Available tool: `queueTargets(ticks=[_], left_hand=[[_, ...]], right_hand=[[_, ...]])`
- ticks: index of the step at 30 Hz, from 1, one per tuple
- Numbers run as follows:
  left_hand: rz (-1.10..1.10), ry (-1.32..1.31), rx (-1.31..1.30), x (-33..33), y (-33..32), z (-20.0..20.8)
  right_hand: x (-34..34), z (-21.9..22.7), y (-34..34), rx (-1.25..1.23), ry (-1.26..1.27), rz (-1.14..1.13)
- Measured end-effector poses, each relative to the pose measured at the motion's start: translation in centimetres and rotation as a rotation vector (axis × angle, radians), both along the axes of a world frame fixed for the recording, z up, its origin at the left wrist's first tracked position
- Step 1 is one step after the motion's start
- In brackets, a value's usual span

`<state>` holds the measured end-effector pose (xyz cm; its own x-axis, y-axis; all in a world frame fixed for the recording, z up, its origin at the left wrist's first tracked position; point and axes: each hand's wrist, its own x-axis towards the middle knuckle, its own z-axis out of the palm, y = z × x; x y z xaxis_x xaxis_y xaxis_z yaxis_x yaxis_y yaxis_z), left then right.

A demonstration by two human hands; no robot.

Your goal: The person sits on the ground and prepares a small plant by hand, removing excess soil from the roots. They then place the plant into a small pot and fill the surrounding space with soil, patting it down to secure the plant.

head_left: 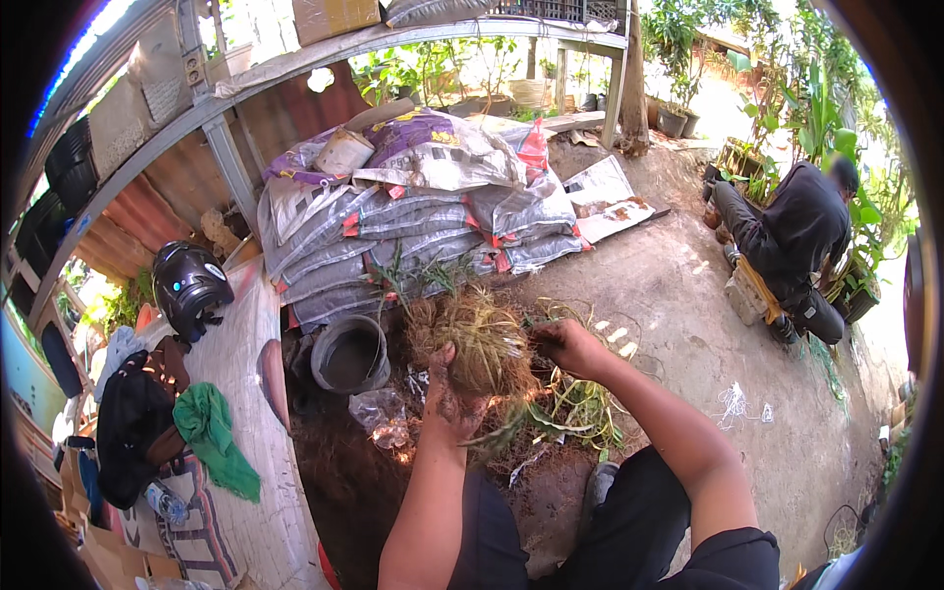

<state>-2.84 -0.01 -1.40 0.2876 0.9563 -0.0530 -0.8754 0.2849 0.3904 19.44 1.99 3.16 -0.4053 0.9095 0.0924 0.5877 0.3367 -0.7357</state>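
Filling the clasping left grip (454,401): shaggy, tawny root clump (480,339); right grip (572,349) unclear.

Your left hand (454,398) holds up a shaggy root clump (477,339); your soil-darkened right hand (570,349) is just beside it. 1 bucket (350,356) stands to your left, near stacked sacks (403,231), while 1 co-worker (787,231) bends among plants (865,211) at your right.

Left: a black helmet (190,285), with a green cloth (211,433) and a clear bottle (167,502) nearer. Centre, rear: stacked grey sacks (393,236). Right: a dark-clad person (795,221) sits near leafy plants (865,211).
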Motion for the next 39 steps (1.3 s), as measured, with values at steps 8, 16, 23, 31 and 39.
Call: queueTargets(ticks=[8,16,23,31,39], left_hand=[[-0.051,0.265,-0.070,1.0,-1.0,2.8],[-0.045,0.576,0.047,1.2,-0.8,1.8],[0.050,0.709,0.156,2.2,0.5,0.4],[0.294,0.667,0.234,3.4,-0.1,1.1],[0.383,0.673,0.195,3.4,-0.5,1.7]], right_hand=[[2.3,0.4,0.7,0.455,-0.205,-0.011],[2.7,0.7,0.5,0.298,-0.085,-0.151],[0.9,-1.4,0.3,-0.251,0.579,-0.219],[-1.9,-0.9,-1.0,0.153,0.248,-0.267],[-4.1,0.7,-2.2,0.138,0.450,-0.328]])
